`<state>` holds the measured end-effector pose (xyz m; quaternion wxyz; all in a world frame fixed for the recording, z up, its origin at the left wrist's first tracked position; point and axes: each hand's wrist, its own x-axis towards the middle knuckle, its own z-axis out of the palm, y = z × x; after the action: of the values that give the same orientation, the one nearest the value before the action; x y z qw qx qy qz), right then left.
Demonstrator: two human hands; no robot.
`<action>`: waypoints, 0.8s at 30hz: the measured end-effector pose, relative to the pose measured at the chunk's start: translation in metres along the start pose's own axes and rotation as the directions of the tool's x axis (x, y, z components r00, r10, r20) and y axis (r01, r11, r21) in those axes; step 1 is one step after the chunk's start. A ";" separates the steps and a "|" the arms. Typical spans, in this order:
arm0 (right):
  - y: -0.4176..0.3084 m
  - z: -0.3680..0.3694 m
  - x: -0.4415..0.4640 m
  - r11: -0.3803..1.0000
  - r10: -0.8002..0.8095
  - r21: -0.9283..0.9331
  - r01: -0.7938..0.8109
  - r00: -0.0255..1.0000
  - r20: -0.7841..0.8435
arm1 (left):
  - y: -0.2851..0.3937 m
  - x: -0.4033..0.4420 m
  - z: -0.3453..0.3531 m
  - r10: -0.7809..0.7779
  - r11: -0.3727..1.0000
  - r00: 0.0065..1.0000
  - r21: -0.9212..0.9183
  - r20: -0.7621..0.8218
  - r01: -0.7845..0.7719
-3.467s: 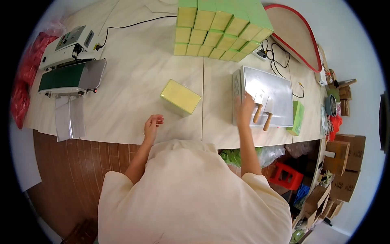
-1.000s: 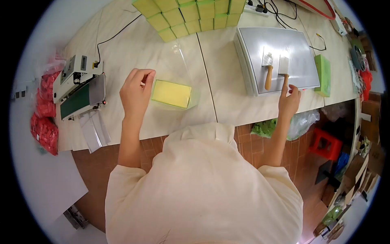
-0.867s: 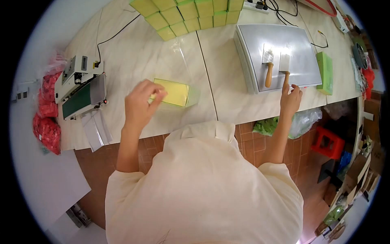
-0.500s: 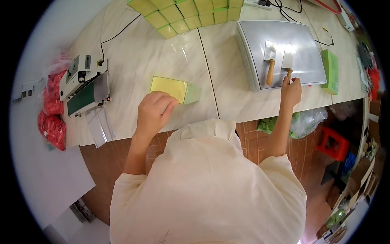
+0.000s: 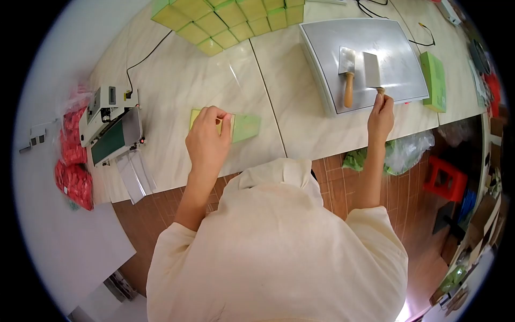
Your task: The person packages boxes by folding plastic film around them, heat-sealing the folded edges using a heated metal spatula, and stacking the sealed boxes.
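Note:
My left hand (image 5: 208,137) is over a small yellow-and-green box (image 5: 195,115) on the table, its fingers curled and thumb close to the fingertips. Whatever may be pinched there is too small to make out. A translucent green flap of wrap (image 5: 247,126) extends from the box's right side. My right hand (image 5: 381,119) grips the wooden handle of a scraper (image 5: 371,71), whose flat blade is over the metal-topped plate (image 5: 399,67). Left of it, a second scraper (image 5: 348,90) with a wooden handle lies on the plate.
Stacked yellow-green boxes (image 5: 230,21) stand at the back. To the left is a sealing machine (image 5: 115,121) with a cord, beside red bagged packs (image 5: 73,180) and clear film sheets (image 5: 134,174). A green box (image 5: 433,81) stands right of the plate; a red stool (image 5: 445,178) is below.
My left hand has moved up and right over the box, covering more of its top. My right hand keeps hold of the scraper. The whole view has shifted slightly.

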<state>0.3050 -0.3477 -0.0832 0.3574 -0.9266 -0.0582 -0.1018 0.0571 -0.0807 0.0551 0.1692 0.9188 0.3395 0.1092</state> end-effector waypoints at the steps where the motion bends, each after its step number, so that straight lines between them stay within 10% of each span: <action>1: -0.011 -0.011 -0.006 1.000 0.003 -0.003 -0.003 1.000 -0.002 | -0.002 0.000 0.000 0.003 1.000 1.000 -0.001 0.004 -0.003; 5: -0.049 -0.035 -0.036 0.886 -0.305 0.441 0.145 0.898 0.316 | -0.011 0.000 -0.002 0.075 0.997 0.996 0.028 -0.038 -0.074; 10: -0.105 -0.042 -0.056 0.726 -0.670 0.564 0.394 0.589 0.452 | -0.025 0.003 -0.004 0.095 0.993 0.995 0.071 -0.038 -0.092; 24: -0.143 -0.036 -0.084 0.603 -0.797 0.568 0.560 0.447 0.406 | -0.047 0.004 -0.004 0.077 0.996 0.997 0.047 -0.013 -0.076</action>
<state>0.1926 -0.2696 0.0168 0.4020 -0.7165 -0.5634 0.0872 0.0314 -0.0437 0.0406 0.1409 0.9340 0.3079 0.1145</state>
